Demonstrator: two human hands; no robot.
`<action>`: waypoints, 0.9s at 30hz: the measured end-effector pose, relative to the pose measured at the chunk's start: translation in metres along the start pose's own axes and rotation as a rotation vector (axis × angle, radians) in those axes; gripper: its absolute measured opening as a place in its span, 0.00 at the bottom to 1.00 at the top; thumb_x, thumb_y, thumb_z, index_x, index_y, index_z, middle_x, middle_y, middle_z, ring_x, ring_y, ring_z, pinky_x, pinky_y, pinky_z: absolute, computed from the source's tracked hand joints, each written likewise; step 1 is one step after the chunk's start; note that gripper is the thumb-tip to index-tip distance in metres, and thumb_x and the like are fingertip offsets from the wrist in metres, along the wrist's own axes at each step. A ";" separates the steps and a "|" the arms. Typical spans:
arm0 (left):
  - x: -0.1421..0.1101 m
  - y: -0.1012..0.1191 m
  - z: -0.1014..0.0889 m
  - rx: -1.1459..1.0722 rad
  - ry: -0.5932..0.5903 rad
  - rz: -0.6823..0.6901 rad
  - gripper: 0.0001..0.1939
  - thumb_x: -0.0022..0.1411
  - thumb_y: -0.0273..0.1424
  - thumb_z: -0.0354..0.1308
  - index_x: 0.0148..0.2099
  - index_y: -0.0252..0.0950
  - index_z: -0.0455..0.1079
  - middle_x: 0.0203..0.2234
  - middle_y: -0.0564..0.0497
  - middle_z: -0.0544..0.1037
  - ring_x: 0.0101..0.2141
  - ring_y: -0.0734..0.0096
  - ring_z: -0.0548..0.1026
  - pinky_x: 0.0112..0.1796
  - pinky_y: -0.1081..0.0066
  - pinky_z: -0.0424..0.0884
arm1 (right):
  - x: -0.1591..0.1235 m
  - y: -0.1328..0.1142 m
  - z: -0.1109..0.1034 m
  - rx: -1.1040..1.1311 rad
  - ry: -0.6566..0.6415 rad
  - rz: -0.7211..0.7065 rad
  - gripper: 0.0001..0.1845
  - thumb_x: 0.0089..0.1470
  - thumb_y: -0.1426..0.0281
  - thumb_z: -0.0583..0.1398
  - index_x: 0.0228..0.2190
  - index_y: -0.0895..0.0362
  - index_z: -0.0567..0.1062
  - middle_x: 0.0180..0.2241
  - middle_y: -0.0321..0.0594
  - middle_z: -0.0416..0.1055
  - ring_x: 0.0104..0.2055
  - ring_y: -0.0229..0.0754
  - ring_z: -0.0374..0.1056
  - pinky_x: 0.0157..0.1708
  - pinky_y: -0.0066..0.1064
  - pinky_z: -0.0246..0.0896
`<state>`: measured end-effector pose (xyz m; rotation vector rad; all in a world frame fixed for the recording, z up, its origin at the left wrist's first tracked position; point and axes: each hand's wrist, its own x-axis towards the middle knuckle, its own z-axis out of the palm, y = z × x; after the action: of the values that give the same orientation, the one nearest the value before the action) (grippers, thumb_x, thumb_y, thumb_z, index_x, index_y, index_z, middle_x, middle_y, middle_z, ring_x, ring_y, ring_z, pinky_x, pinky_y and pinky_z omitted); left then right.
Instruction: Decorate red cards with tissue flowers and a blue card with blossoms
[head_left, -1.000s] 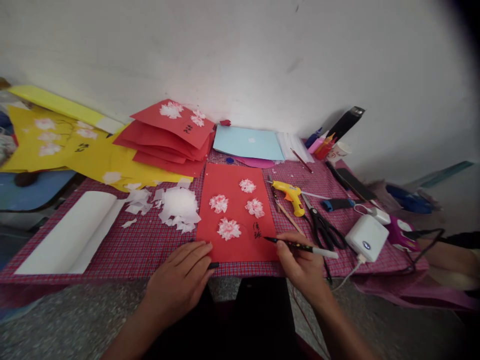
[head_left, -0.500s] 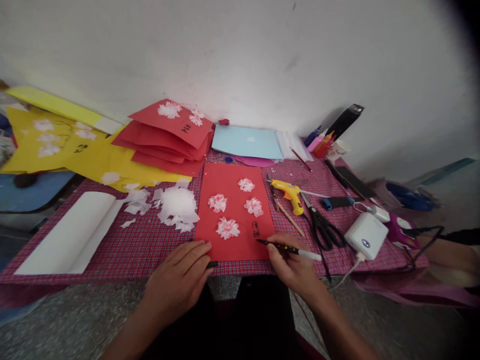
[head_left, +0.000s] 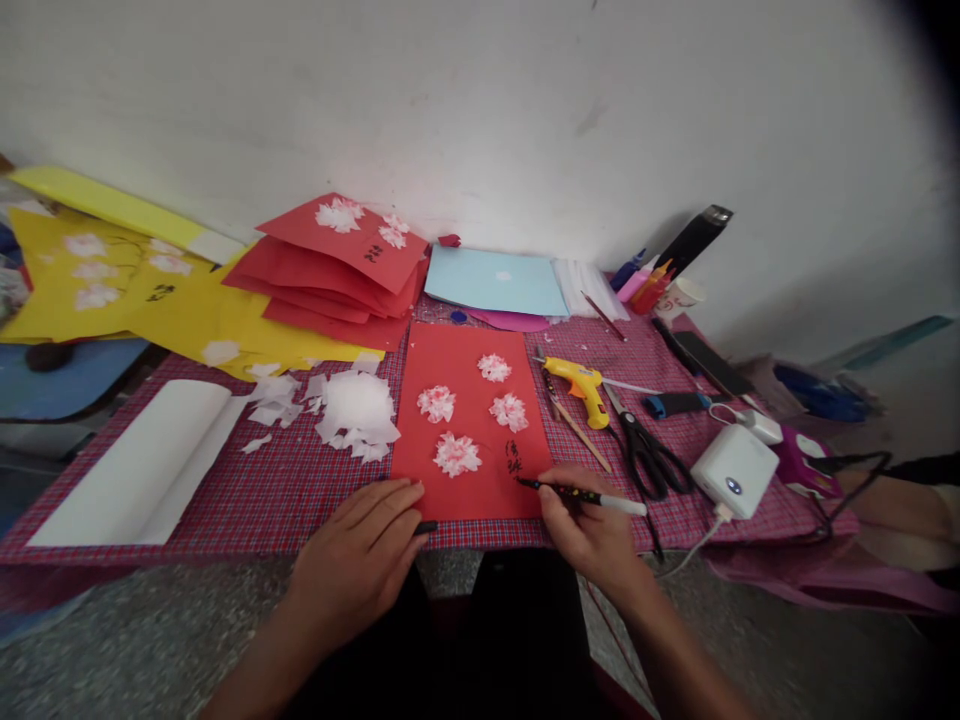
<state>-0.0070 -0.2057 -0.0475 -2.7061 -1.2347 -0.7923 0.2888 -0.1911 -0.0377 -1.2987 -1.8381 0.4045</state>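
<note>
A red sheet of paper lies in front of me with several pink-and-white paper flowers on it. Black handwritten characters stand at its lower right. My right hand grips a black patterned pen with a white end, its tip at the paper just under the characters. Resting on the sheet's lower left corner is my left hand, its fingers together and pressing down. A black pen cap sticks out from between its thumb and fingers, partly hidden.
White tissue pieces and a folded white sheet lie left. Red cards and yellow cards are behind. A yellow glue gun, black scissors and a white power bank sit right. A person's arm shows at far right.
The pen tip has shifted slightly right, and a small dark mark shows beneath the characters. My left hand stays in place on the sheet.
</note>
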 end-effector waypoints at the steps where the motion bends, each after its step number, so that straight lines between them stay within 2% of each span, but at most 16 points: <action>1: 0.000 0.000 0.000 0.001 -0.001 -0.001 0.10 0.63 0.28 0.56 0.47 0.35 0.73 0.51 0.45 0.77 0.52 0.59 0.73 0.53 0.57 0.72 | 0.000 0.000 -0.001 0.004 -0.028 -0.017 0.07 0.56 0.75 0.60 0.38 0.53 0.72 0.32 0.39 0.75 0.33 0.42 0.72 0.34 0.35 0.67; 3: -0.001 0.000 0.000 -0.001 0.001 -0.005 0.10 0.63 0.28 0.57 0.47 0.35 0.73 0.51 0.45 0.77 0.52 0.58 0.73 0.53 0.57 0.72 | -0.001 0.000 -0.001 0.009 -0.091 -0.053 0.08 0.56 0.75 0.60 0.38 0.53 0.72 0.31 0.38 0.75 0.33 0.42 0.72 0.34 0.35 0.66; 5: -0.001 0.001 0.000 -0.006 0.006 -0.009 0.10 0.63 0.27 0.57 0.47 0.35 0.73 0.51 0.45 0.77 0.52 0.58 0.73 0.53 0.57 0.71 | -0.001 0.000 -0.002 0.005 -0.101 -0.058 0.08 0.55 0.75 0.60 0.38 0.53 0.72 0.31 0.38 0.75 0.33 0.42 0.72 0.33 0.34 0.66; 10: -0.001 0.001 -0.001 -0.007 -0.005 -0.003 0.10 0.63 0.28 0.57 0.47 0.34 0.73 0.51 0.45 0.76 0.53 0.58 0.72 0.54 0.57 0.70 | -0.002 0.000 0.000 -0.004 0.034 0.023 0.07 0.55 0.75 0.59 0.37 0.53 0.73 0.32 0.38 0.74 0.33 0.42 0.72 0.33 0.34 0.66; 14: -0.001 0.000 0.000 -0.015 0.004 -0.005 0.10 0.63 0.27 0.57 0.47 0.34 0.73 0.51 0.45 0.76 0.53 0.59 0.72 0.54 0.58 0.70 | -0.001 -0.001 -0.001 0.048 -0.069 -0.028 0.07 0.54 0.75 0.60 0.36 0.53 0.73 0.30 0.37 0.74 0.31 0.41 0.72 0.32 0.33 0.66; 21: -0.001 0.001 0.000 -0.016 0.008 -0.005 0.10 0.63 0.27 0.57 0.47 0.35 0.73 0.51 0.45 0.76 0.53 0.59 0.72 0.54 0.58 0.70 | -0.001 -0.002 -0.003 0.043 -0.075 -0.001 0.05 0.54 0.74 0.60 0.34 0.54 0.73 0.28 0.37 0.74 0.30 0.42 0.71 0.31 0.33 0.65; 27: -0.002 0.000 0.001 -0.012 -0.010 -0.010 0.11 0.63 0.28 0.57 0.48 0.35 0.73 0.52 0.44 0.76 0.53 0.58 0.72 0.54 0.57 0.71 | -0.002 0.001 0.001 0.014 0.084 0.105 0.04 0.55 0.73 0.59 0.34 0.54 0.74 0.29 0.38 0.74 0.30 0.43 0.71 0.30 0.33 0.66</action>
<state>-0.0080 -0.2072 -0.0490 -2.7190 -1.2498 -0.7908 0.2886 -0.1925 -0.0403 -1.3861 -1.7005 0.4116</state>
